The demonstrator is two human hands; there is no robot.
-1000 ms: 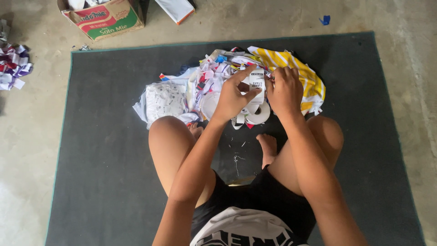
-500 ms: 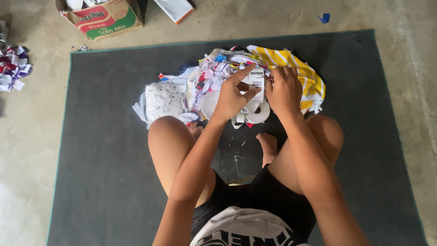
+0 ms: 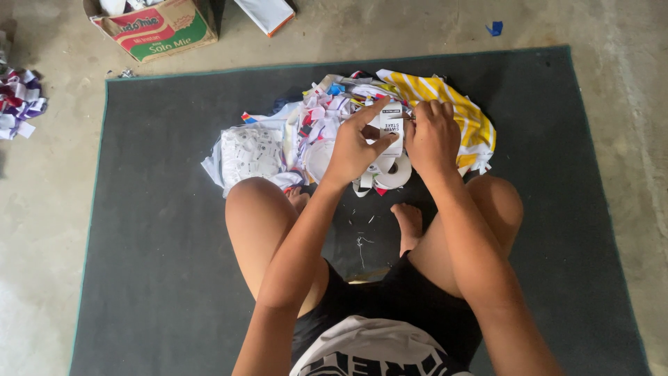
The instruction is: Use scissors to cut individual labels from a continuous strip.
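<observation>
Both grips are working on one small white tag with dark print, which I am holding up just above the heap of cloth scraps in front of my crossed legs. My left hand is pinching the tag, with the thumb lying across its lower part and the forefinger stretching along its upper left edge, so the fingers are closing on it. My right hand is curling tight at the tag's right edge, with the fingertips drawn together there; whether they are gripping the tag itself or something thin beside it, I cannot tell. Under my hands a roll of white tape is lying on the dark grey mat, touching the heap. A yellow and white striped cloth is spreading out to the right of the heap. A cardboard box is standing on the concrete floor beyond the mat's far left corner.
</observation>
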